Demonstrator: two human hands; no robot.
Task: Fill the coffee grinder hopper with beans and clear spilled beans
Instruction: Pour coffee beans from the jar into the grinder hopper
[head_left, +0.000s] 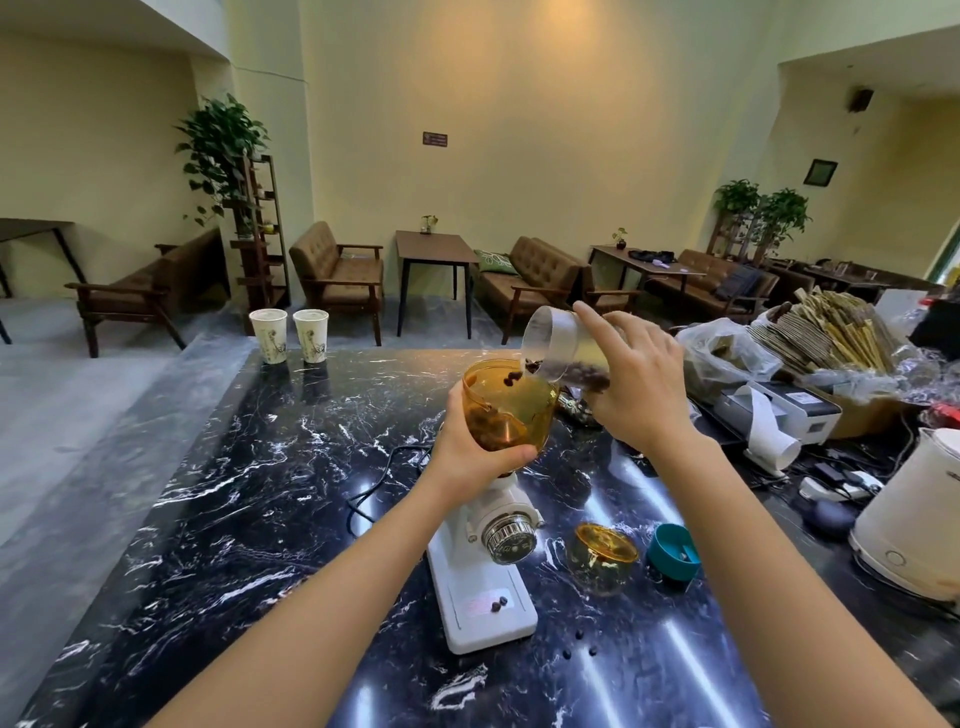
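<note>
A white coffee grinder stands on the black marble counter. Its amber hopper is open at the top, with beans inside. My left hand grips the hopper's lower part. My right hand holds a clear jar tipped over the hopper's rim, and beans are falling out of it. Two spilled beans lie on the grinder's base. Three more spilled beans lie on the counter just right of the base.
An amber hopper lid and a teal lid lie right of the grinder. A white kettle, a receipt printer, cables and bags crowd the right side. Two paper cups stand at the far edge. A black cord runs behind the grinder.
</note>
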